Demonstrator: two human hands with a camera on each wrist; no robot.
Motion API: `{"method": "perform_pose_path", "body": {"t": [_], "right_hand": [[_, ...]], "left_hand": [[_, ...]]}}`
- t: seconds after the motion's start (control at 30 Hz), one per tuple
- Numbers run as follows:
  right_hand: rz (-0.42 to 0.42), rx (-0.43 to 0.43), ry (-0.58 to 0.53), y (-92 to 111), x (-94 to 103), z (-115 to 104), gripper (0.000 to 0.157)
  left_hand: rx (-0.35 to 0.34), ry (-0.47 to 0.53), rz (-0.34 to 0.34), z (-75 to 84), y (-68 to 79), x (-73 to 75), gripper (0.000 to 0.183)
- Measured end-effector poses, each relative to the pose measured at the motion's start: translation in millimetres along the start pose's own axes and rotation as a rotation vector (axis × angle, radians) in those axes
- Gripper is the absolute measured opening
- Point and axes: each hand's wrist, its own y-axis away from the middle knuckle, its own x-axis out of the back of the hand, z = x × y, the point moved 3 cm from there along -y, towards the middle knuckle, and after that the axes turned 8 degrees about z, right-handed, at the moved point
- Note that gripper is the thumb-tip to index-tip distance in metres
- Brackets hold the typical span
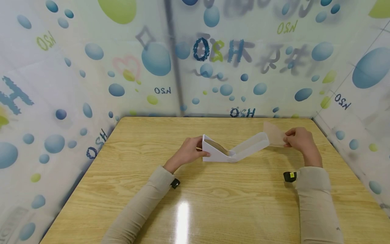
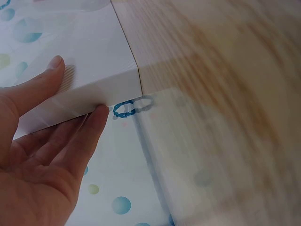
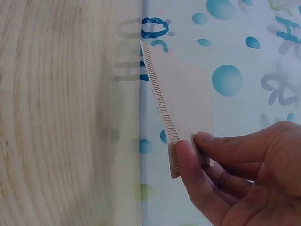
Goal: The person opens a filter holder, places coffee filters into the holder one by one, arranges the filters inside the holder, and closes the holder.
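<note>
My left hand [image 1: 189, 150] grips the tall left end of a white wedge-shaped box [image 1: 213, 153], thumb on the near side, fingers on the far side. In the left wrist view the thumb lies beside a ribbed patch on the box [image 2: 94, 61]. The box's translucent lid [image 1: 251, 145] is tipped open to the right, and brown papers [image 1: 217, 146] stand inside. My right hand [image 1: 300, 139] pinches a light brown coffee filter [image 1: 273, 135] by one corner, just beyond the lid's far end. A crimped seam runs along the edge of the filter [image 3: 188, 94] in the right wrist view.
The box sits on a wood-grain table [image 1: 237, 210] in front of me. Hanging sheets printed with bubbles [image 1: 213, 78] close off the back and both sides. A black strap device [image 1: 289, 176] is at my right wrist, another [image 1: 175, 183] at my left.
</note>
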Motion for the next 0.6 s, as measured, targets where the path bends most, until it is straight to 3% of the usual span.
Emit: {"method": "perform_pose_path", "body": {"t": [0.23,0.6], "right_hand": [[0.029,0.019,-0.039,1,1.6,-4,0.043],[0.056,0.027,-0.014,3,7.7,-14,0.042]], "left_hand": [[0.002,0.009,0.001,-0.1,0.8,0.4,0.036],[0.004,-0.007,0.001,0.4,0.7,0.4,0.035]]}}
